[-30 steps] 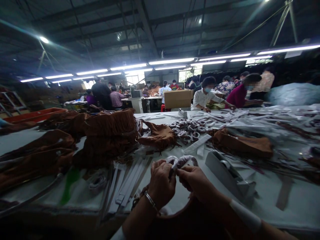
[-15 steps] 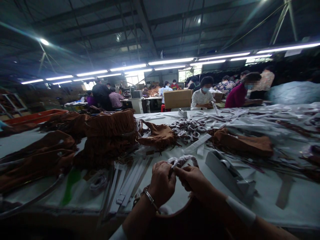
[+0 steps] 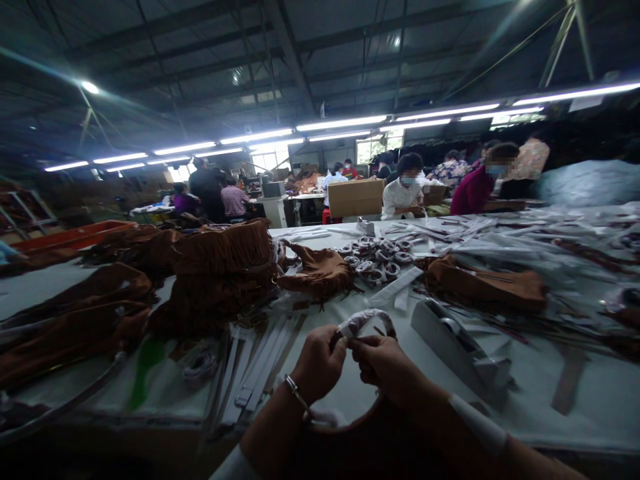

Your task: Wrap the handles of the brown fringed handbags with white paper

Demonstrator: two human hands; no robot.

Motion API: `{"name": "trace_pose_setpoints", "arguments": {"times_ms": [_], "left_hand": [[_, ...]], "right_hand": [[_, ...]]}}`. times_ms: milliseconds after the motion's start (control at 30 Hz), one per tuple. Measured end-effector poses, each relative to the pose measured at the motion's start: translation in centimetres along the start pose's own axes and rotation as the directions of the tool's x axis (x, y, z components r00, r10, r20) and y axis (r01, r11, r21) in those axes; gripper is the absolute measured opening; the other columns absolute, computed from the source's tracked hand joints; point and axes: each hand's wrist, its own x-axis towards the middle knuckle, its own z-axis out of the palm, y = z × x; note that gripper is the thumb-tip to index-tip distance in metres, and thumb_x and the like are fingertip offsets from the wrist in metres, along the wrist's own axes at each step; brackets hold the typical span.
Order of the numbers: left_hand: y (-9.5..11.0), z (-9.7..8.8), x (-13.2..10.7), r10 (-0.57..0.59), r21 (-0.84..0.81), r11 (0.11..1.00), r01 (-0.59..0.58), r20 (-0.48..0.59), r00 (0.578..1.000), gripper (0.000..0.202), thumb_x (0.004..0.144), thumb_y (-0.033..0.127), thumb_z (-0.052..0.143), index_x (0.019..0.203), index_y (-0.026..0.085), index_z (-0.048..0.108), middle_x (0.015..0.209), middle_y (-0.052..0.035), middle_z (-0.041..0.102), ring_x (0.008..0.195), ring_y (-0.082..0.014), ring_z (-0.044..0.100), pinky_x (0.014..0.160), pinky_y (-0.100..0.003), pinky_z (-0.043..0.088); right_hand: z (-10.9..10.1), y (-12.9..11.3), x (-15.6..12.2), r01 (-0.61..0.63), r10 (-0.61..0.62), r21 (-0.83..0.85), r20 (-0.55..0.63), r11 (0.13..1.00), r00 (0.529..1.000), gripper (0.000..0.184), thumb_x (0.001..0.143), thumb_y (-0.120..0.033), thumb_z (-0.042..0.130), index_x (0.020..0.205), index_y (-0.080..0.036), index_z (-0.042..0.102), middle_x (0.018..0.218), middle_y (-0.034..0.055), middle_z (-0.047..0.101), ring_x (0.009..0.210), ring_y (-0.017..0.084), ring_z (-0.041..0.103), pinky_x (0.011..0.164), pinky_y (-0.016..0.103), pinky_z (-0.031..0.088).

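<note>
A curved bag handle (image 3: 361, 321), wound in whitish wrapping, arches up between my hands. My left hand (image 3: 319, 363) is closed around its left side, and a metal bracelet circles that wrist. With thumb and forefinger, my right hand (image 3: 384, 365) pinches at the wrapping close to my left thumb; the exact bit between the fingertips is too small to make out. Below my wrists lies a dark brown bag (image 3: 367, 433), its curved rim catching some light and its body mostly in shadow. A grey tape dispenser (image 3: 440, 337) stands right of my right hand.
Fringed brown bags (image 3: 225, 250) are piled at the left. White-wrapped rings (image 3: 383, 257) lie in a heap beyond my hands, and white straps (image 3: 263, 363) lie left of them. Another brown bag (image 3: 493, 287) lies at the right. Co-workers (image 3: 405, 190) sit across the table (image 3: 535, 387).
My left hand has turned and shifted slightly left and down along the handle, baring more of the wrapped part. My right hand keeps its pinch at nearly the same place.
</note>
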Motion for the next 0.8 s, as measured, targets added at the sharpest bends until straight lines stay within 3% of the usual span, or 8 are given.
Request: {"name": "trace_pose_setpoints", "arguments": {"times_ms": [167,300,400,633,733,800], "left_hand": [[-0.3,-0.6,0.4,-0.098,-0.276,0.954,0.119,0.089,0.991,0.031,0.089,0.043,0.056,0.074,0.016,0.061,0.069,-0.0016,0.057,0.066,-0.0149,0.05,0.06,-0.026,0.037],[0.2,-1.2,0.7,-0.12,-0.463,0.865,0.193,0.181,0.976,0.033,0.086,0.046,0.058,0.072,0.015,0.06,0.068,-0.0015,0.056,0.062,-0.0132,0.047,0.059,-0.025,0.037],[0.7,-1.6,0.8,-0.112,-0.497,0.841,0.213,0.226,0.968,0.035,0.086,0.045,0.058,0.068,0.016,0.06,0.064,-0.0015,0.056,0.059,-0.0125,0.046,0.058,-0.025,0.036],[-0.2,-0.5,0.8,-0.131,-0.422,0.883,0.204,0.195,0.972,0.035,0.089,0.044,0.057,0.071,0.014,0.064,0.068,-0.0035,0.063,0.063,-0.0144,0.053,0.06,-0.026,0.04],[-0.5,-0.6,1.0,-0.128,-0.441,0.873,0.206,0.199,0.972,0.033,0.09,0.042,0.055,0.08,0.013,0.066,0.07,-0.0033,0.062,0.063,-0.0141,0.052,0.059,-0.026,0.04],[-0.5,-1.0,1.2,-0.117,-0.465,0.862,0.203,0.208,0.971,0.032,0.091,0.041,0.055,0.088,0.012,0.068,0.076,-0.0038,0.063,0.066,-0.0143,0.053,0.061,-0.026,0.041]], "right_hand": [[0.4,1.0,0.2,0.069,-0.085,0.207,0.066,0.976,0.994,0.046,0.057,-0.048,0.092,0.063,-0.015,0.06,0.054,-0.0076,0.043,0.047,0.005,0.034,0.045,0.021,0.027],[0.5,1.7,0.4,0.179,-0.185,0.128,0.033,0.975,0.982,0.035,0.063,-0.042,0.087,0.067,-0.014,0.067,0.06,-0.0027,0.054,0.05,0.007,0.042,0.047,0.023,0.03],[0.7,1.6,0.2,0.211,-0.21,0.042,-0.021,0.977,0.978,0.031,0.065,-0.04,0.082,0.063,-0.014,0.066,0.058,-0.0012,0.056,0.048,0.008,0.043,0.046,0.024,0.03],[1.6,1.0,0.6,0.128,-0.13,-0.036,-0.066,0.991,0.989,0.024,0.068,-0.037,0.071,0.061,-0.018,0.058,0.053,-0.004,0.05,0.039,0.007,0.036,0.038,0.023,0.027],[1.0,1.1,0.5,0.09,-0.106,-0.196,-0.073,0.976,0.992,0.028,0.076,-0.044,0.067,0.065,-0.02,0.058,0.052,-0.0045,0.049,0.039,0.009,0.037,0.037,0.024,0.028],[0.0,0.9,0.2,0.209,-0.268,-0.466,-0.063,0.86,0.961,0.029,0.082,-0.045,0.064,0.067,-0.02,0.061,0.054,-0.0022,0.053,0.044,0.012,0.045,0.042,0.026,0.036]]}}
